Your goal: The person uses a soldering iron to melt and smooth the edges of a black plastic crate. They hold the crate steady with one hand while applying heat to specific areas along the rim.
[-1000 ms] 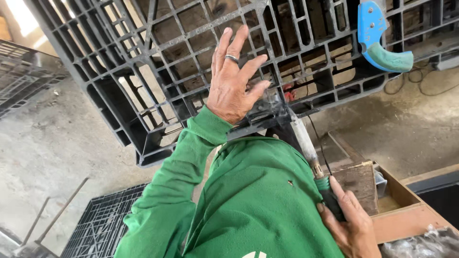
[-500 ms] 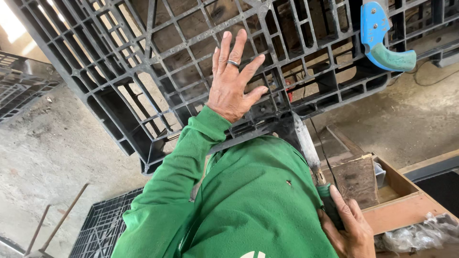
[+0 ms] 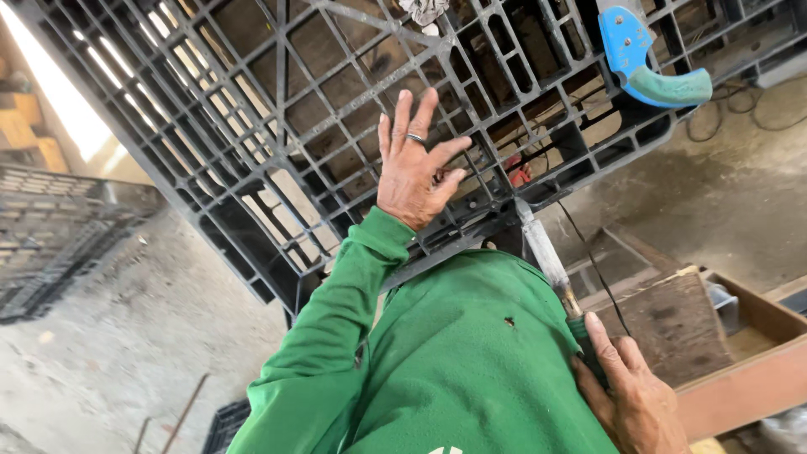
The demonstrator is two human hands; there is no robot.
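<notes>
- My left hand (image 3: 414,172) lies flat, fingers spread apart, pressed on the black plastic pallet (image 3: 252,126); it clamps on nothing, and a ring sits on 1 finger.
- The pallet fills the view from 9 o'clock to 2 o'clock, its grid of ribs facing me, tilted, with its lower edge just above my green-sleeved arm (image 3: 336,328).
- My right hand (image 3: 632,395), at 5 o'clock, has its grip closed around the dark handle of a metal rod tool (image 3: 545,252).
- The tool's pale shaft runs up toward 12 o'clock and its tip meets the pallet's lower edge, just beside my left wrist.
- A blue and green handled saw (image 3: 651,63) rests on the pallet at 1 o'clock.
- A wooden box (image 3: 672,315) stands at 4 o'clock, near my right hand.
- Concrete floor (image 3: 109,353) shows at 8 o'clock.
</notes>
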